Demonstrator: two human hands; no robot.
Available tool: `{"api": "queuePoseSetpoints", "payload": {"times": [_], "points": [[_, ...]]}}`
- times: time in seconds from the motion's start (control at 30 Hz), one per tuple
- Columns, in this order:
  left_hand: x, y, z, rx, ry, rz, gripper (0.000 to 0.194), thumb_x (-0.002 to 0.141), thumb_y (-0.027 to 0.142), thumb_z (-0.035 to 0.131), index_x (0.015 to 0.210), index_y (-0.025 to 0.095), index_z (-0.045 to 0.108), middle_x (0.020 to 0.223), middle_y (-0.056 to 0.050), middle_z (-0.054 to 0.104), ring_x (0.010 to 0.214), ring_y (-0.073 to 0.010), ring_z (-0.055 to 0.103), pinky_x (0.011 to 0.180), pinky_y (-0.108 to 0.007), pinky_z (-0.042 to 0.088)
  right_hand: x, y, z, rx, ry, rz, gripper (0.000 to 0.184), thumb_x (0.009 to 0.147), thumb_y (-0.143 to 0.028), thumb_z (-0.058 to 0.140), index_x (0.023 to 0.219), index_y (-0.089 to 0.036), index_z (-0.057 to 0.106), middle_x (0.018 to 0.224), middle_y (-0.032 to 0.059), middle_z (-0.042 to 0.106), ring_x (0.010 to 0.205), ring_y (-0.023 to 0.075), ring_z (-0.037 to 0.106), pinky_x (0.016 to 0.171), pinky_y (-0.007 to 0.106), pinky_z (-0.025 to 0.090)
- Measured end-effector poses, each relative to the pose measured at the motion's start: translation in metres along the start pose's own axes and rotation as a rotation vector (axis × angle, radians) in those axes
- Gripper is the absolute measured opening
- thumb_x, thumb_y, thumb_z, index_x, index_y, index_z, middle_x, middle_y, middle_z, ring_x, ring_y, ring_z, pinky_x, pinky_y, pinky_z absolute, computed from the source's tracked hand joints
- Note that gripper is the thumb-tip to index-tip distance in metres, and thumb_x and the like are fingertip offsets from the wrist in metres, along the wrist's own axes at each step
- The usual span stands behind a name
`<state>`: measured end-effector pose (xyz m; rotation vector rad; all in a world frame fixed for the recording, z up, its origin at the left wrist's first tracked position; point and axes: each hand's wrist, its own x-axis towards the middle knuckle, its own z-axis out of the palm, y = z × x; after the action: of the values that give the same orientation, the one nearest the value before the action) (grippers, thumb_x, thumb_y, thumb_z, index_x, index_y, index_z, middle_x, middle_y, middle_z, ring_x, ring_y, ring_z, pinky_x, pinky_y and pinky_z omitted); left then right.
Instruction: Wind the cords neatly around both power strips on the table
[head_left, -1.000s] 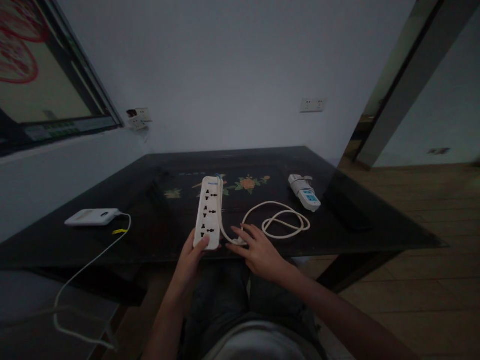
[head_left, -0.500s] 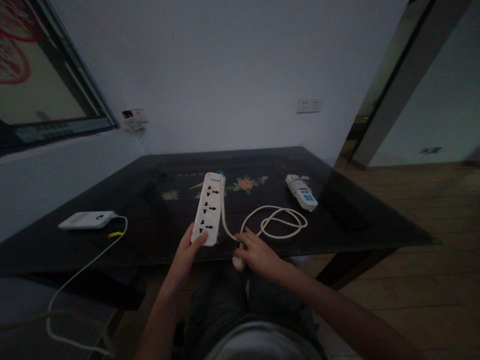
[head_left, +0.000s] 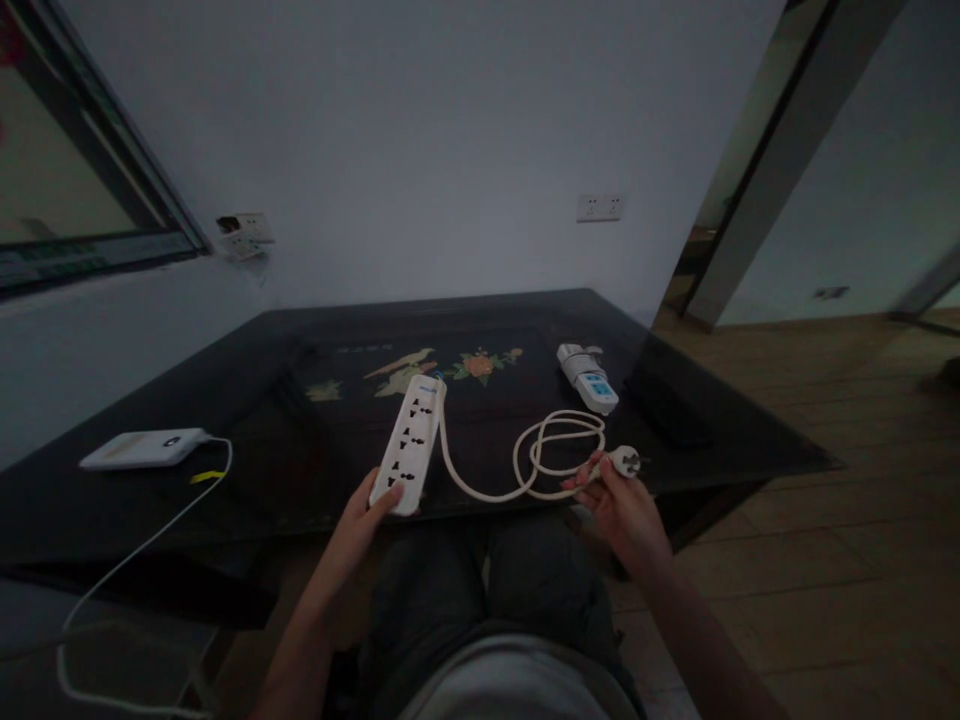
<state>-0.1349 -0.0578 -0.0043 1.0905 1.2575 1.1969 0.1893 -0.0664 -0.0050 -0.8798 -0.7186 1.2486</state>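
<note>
While the left hand (head_left: 366,508) gripped the long white plastic power strip (head_left: 409,448) at the front of the black table (head_left: 255,400), guess for steadiness, the right hand (head_left: 624,508) pinched its round white plug (head_left: 624,461), probably keeping the metal prongs (head_left: 635,463) free.

Clasping with the left hand (head_left: 360,520), pinching with the right hand (head_left: 626,508), both forearms (head_left: 319,600) angled inward from near.

Two hands, the left hand (head_left: 361,514) and the right hand (head_left: 628,512); two power strips, a long strip (head_left: 407,442) and a cord-wrapped strip (head_left: 599,394); one held plug (head_left: 624,461). One desk (head_left: 300,465); one white device (head_left: 142,449); one yellow tag (head_left: 206,477); one dark flat object (head_left: 679,415).
</note>
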Motion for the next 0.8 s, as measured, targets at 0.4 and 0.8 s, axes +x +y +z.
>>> {"api": "queuePoseSetpoints", "payload": {"times": [0.4,0.8], "points": [[-0.028,0.017,0.021,0.089,-0.045,0.006,0.039,0.074,0.042,0.069,0.103,0.018,0.063,0.096,-0.007,0.069,0.094,-0.0253,0.062,0.081,-0.032,0.047,0.042,-0.038,0.029,-0.957,-0.271,-0.11,0.033,0.085,-0.044,0.049,0.1,-0.016,0.057,0.075,0.0024,0.064,0.046,0.0141,0.058,0.047,0.026,0.045],[-0.033,0.015,0.033,0.06,-0.091,-0.02,0.038,0.07,0.041,0.071,0.099,0.018,0.065,0.094,-0.006,0.069,0.091,-0.0255,0.062,0.079,-0.032,0.049,0.114,-0.019,0.048,-1.721,-0.663,-0.295,0.023,0.075,-0.019,0.061,0.096,-0.01,0.065,0.106,0.0164,0.063,0.1,0.027,0.059,0.087,0.033,0.042]]}}
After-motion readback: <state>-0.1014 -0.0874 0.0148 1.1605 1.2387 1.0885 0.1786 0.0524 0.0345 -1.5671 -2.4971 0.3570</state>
